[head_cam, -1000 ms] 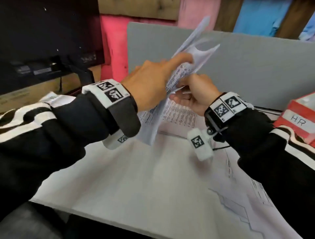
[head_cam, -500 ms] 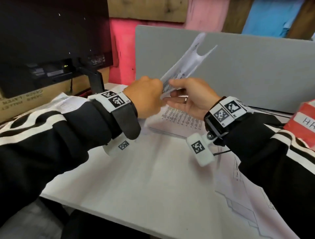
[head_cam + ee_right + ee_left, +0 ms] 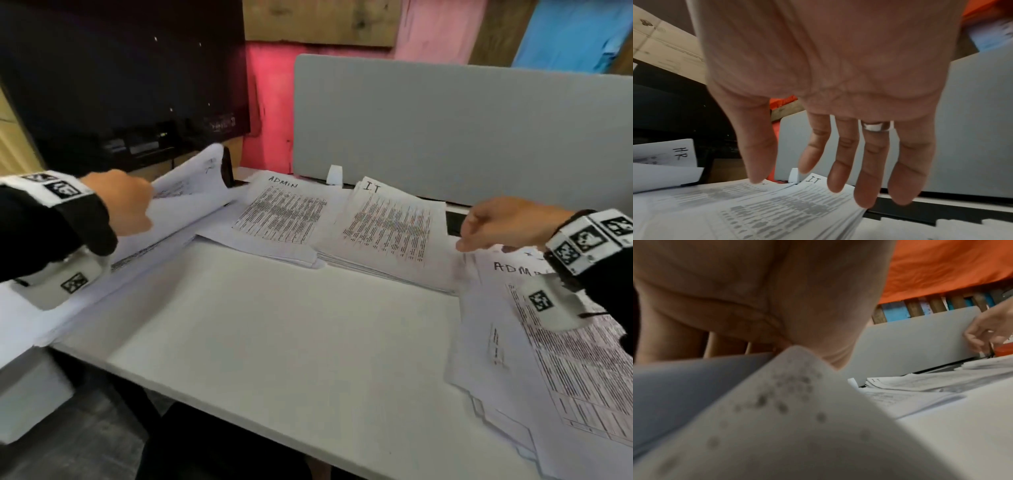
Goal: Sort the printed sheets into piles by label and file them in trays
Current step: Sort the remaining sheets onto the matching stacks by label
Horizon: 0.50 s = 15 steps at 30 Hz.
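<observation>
Three piles started mid-frame and left: HR pile [image 3: 164, 236], ADMIN pile [image 3: 281, 219], IT pile [image 3: 387, 233]. Left hand [image 3: 120, 202] pinches an HR sheet [image 3: 195, 185]; right hand [image 3: 507, 222] hangs loose, empty, over the unsorted stack [image 3: 548, 359] lower right. Guessing trays come later.

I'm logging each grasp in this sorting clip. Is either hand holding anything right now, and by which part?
The left hand holds a curled sheet labelled HR, grip at its near edge. The right hand holds nothing, fingers straight.

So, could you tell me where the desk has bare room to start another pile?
The bare desk top in front of the ADMIN pile and IT pile, between the left stack and the unsorted sheets on the right. The back row along the grey divider is crowded.
</observation>
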Each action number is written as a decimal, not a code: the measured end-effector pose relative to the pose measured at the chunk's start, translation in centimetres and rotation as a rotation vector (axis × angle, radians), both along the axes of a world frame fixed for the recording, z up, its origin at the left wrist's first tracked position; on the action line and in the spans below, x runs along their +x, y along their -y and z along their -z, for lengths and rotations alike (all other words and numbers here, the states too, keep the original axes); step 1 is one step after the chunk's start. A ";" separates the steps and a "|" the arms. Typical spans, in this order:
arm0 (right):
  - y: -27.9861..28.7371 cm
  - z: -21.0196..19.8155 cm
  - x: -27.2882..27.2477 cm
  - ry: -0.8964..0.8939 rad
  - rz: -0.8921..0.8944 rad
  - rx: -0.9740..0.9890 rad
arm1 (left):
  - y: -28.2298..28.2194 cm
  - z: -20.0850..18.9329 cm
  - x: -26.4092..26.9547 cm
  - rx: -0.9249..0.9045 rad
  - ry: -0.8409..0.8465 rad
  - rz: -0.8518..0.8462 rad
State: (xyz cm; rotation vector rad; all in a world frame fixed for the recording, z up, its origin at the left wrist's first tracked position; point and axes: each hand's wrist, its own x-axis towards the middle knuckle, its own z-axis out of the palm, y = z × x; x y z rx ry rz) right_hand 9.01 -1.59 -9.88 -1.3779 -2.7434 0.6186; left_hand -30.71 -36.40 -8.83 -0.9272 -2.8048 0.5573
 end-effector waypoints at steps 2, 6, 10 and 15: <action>-0.8 0.0 0.8 0.057 0.001 0.009 | 0.4 0.8 -0.3 -0.036 -0.020 -0.024; -1.1 0.6 1.5 0.121 -0.004 0.004 | 0.9 0.6 0.7 -0.088 -0.027 -0.056; -0.6 0.9 2.2 0.161 -0.023 -0.034 | 1.3 0.4 2.6 -0.185 -0.025 -0.047; -0.5 1.2 2.0 0.162 -0.041 -0.018 | 1.7 1.1 4.7 -0.391 0.148 -0.018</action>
